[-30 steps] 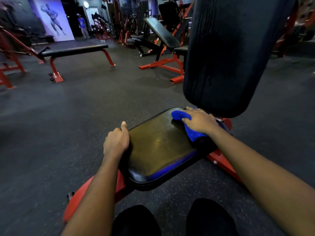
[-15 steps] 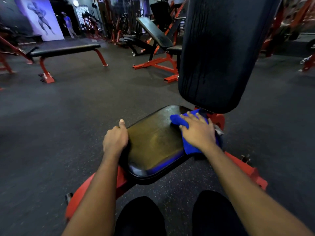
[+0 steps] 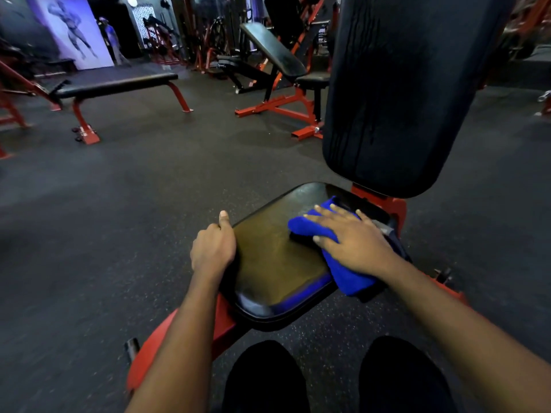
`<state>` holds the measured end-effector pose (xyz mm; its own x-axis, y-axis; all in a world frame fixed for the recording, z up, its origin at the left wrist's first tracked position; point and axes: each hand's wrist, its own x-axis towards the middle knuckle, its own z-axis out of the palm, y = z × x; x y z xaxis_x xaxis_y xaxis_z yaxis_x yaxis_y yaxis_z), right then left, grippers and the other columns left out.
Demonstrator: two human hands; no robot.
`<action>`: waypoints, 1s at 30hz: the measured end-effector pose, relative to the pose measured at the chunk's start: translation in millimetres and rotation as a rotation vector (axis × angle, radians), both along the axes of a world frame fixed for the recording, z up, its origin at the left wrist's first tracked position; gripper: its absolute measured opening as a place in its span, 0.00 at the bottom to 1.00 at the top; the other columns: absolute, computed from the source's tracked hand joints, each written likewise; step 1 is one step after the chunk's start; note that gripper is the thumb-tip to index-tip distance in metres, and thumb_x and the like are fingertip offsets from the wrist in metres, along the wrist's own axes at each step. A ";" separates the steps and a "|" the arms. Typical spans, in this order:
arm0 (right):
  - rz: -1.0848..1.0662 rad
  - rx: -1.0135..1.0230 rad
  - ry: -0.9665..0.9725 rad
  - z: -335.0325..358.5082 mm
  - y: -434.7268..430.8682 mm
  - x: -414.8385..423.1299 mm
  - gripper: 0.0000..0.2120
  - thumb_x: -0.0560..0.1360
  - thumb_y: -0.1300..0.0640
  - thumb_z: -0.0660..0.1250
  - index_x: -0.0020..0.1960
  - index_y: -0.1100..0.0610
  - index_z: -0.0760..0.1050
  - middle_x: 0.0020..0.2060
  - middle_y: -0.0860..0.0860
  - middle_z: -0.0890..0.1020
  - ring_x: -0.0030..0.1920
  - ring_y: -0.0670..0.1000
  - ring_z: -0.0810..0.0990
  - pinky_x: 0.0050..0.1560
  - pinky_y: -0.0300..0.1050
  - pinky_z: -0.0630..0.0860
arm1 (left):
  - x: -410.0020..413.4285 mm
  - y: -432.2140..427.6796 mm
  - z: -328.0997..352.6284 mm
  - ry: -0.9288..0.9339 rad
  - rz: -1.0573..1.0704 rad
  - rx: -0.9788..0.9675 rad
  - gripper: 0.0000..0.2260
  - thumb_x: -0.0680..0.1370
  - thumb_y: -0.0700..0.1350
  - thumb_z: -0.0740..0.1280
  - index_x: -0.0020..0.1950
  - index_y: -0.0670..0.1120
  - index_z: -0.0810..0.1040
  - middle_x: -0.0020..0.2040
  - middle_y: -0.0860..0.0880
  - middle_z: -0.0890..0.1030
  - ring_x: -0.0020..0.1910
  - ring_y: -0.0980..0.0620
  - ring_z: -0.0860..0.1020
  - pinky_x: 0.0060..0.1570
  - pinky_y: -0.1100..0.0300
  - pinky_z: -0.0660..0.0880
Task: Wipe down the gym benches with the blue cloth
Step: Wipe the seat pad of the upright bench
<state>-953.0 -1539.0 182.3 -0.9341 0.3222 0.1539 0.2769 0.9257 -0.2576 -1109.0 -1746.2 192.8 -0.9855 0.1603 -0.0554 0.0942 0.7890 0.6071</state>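
A black padded seat [image 3: 269,263] on a red frame lies right in front of me, with its upright black backrest [image 3: 402,84] rising behind it. My right hand [image 3: 351,238] presses flat, fingers spread, on the blue cloth [image 3: 346,275] on the seat's right side; the cloth hangs over the seat's right edge. My left hand [image 3: 213,248] grips the seat's left edge, thumb lying along the top and the fingers hidden below.
A flat black bench [image 3: 116,81] with red legs stands at the far left. An incline bench [image 3: 274,58] on a red frame is at the far middle. A person [image 3: 111,40] stands far back by a wall poster. Dark rubber floor [image 3: 134,204] spreads around.
My right hand has spread flatter on the cloth and slid it a little toward the seat's middle. The left hand keeps its grip on the seat edge.
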 end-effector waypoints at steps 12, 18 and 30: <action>0.076 0.077 -0.052 15.6 20.7 -124.2 0.22 0.80 0.46 0.62 0.73 0.45 0.68 0.75 0.45 0.67 0.75 0.51 0.63 0.73 0.52 0.58 | -3.2 3.1 -1.7 0.000 0.026 0.066 0.31 0.84 0.59 0.44 0.70 0.38 0.71 0.69 0.35 0.71 0.68 0.36 0.69 0.66 0.46 0.64; 0.142 -0.027 -0.007 0.1 56.8 -66.0 0.25 0.77 0.43 0.61 0.74 0.41 0.65 0.76 0.42 0.64 0.77 0.47 0.59 0.75 0.61 0.56 | -3.3 2.8 -2.1 0.002 0.020 0.067 0.31 0.84 0.59 0.44 0.68 0.38 0.73 0.68 0.35 0.72 0.67 0.36 0.71 0.65 0.46 0.65; 0.330 0.020 0.014 0.1 -5.4 -79.3 0.23 0.79 0.45 0.61 0.74 0.41 0.65 0.76 0.41 0.64 0.76 0.45 0.59 0.76 0.50 0.54 | 7.0 -1.2 3.8 0.034 0.130 0.323 0.28 0.85 0.56 0.48 0.67 0.35 0.72 0.68 0.32 0.71 0.67 0.35 0.69 0.65 0.47 0.64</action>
<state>-1032.2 -1544.4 182.4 -0.9853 -0.0009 0.1706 -0.0424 0.9699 -0.2399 -1102.1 -1747.4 196.6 -0.9993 0.0371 0.0107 0.0297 0.5631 0.8259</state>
